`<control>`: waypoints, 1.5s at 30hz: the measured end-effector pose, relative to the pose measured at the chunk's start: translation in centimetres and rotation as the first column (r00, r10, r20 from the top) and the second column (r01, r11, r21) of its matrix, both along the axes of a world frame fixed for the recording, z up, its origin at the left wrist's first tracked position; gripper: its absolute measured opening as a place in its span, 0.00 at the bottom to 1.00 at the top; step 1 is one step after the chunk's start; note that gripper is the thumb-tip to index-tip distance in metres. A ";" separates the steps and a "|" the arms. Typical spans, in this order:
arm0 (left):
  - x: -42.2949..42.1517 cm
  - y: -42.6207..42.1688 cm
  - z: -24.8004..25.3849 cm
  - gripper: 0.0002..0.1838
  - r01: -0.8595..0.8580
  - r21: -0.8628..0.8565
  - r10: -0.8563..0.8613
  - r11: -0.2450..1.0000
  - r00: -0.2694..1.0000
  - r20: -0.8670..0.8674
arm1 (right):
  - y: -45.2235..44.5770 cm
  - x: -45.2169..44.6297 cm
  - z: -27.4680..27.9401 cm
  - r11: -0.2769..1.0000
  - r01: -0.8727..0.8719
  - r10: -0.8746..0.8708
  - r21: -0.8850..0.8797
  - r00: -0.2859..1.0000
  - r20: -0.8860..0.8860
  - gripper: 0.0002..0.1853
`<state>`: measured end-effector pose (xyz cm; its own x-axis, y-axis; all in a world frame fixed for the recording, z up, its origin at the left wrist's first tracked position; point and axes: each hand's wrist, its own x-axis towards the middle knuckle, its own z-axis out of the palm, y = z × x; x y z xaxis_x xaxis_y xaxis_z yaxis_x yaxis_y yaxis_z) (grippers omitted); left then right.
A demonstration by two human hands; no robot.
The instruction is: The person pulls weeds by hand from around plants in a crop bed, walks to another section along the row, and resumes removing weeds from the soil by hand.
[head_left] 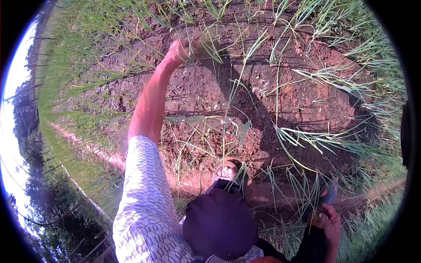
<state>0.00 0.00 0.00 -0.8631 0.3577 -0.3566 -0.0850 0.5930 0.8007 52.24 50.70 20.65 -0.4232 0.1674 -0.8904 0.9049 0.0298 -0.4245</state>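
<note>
My left hand reaches far forward to the soil, at the end of an arm in a white patterned sleeve. Its fingers are curled closed low among thin onion leaves, and what they grip is hidden. Close beside it grows an onion plant with narrow green leaves. My right hand is back near my body at the lower right, beside my leg. Its fingers are bent and pressed together; whatever is in them is too small to make out.
Reddish-brown soil carries rows of onion plants, some leaning or lying flat. My sandalled foot stands at the bed's near edge, behind a dark rounded cloth shape. Dense grass-like greenery and trees lie left.
</note>
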 end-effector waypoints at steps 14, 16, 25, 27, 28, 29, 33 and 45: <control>1.8 5.9 0.1 0.12 0.380 -0.514 -0.565 0.769 0.781 -0.267 | -1.3 -1.8 0.9 0.999 -0.032 0.032 0.021 0.999 0.012 0.21; 1.4 7.7 0.5 0.11 0.307 -0.272 -0.381 0.912 0.881 -0.282 | -0.8 -1.0 0.5 0.995 -0.085 0.085 0.051 0.996 0.008 0.21; -3.0 17.4 4.0 0.14 0.295 -0.415 -0.382 0.861 0.913 -0.144 | -0.9 -1.4 1.7 0.995 0.091 -0.092 0.047 0.996 0.009 0.21; -2.5 19.3 2.8 0.14 0.175 -0.559 -0.399 0.810 0.864 -0.308 | -0.7 -1.2 1.7 0.992 0.119 -0.119 0.047 0.993 0.002 0.21; -3.3 19.9 1.1 0.12 0.100 -0.532 -0.338 0.841 0.864 -0.373 | -0.4 -0.7 1.6 0.990 0.137 -0.137 0.035 0.991 -0.007 0.21; -3.9 20.5 -0.6 0.14 0.094 -0.555 -0.335 0.826 0.874 -0.351 | -0.1 -0.4 1.7 0.988 0.154 -0.154 0.028 0.988 -0.014 0.21; -3.8 23.7 -2.7 0.12 -0.006 -0.600 -0.236 0.800 0.916 -0.324 | -0.4 -1.4 3.0 0.973 0.228 -0.228 0.016 0.974 -0.006 0.21; -1.9 23.7 -3.9 0.14 -0.022 -0.473 -0.253 0.881 0.822 -0.511 | -0.5 -2.6 4.6 1.000 0.019 -0.018 -0.017 0.998 0.065 0.23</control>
<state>-1.92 23.73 -3.93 -0.9202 0.3912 0.0156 0.3730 0.8640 0.3382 49.60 50.24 25.30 -0.3613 0.1584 -0.9189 0.9310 0.0058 -0.3650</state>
